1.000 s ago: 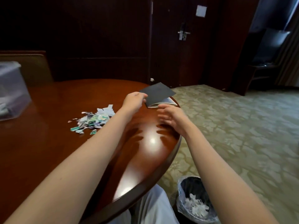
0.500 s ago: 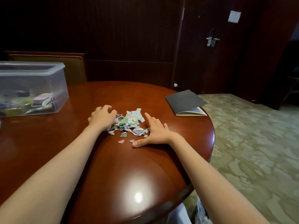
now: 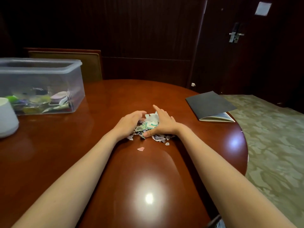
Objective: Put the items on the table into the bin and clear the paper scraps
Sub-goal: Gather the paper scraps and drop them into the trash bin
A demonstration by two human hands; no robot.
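Note:
A heap of torn paper scraps lies mid-table on the round wooden table. My left hand curls its fingers over the heap's left side. My right hand presses against the right side with fairly straight fingers, thumb along the near edge. Part of the heap is hidden under both hands. A few scraps lie loose at the near edge, and one pink scrap lies apart, closer to me. The clear plastic bin stands at the far left with several small items inside.
A dark notebook lies at the table's right edge. A white cup stands at the left, in front of the bin. A chair back rises behind the table. Patterned carpet lies to the right.
Both hands left the notebook and came to the scraps. They have since closed in from both sides, pushing the spread scraps into a tighter heap.

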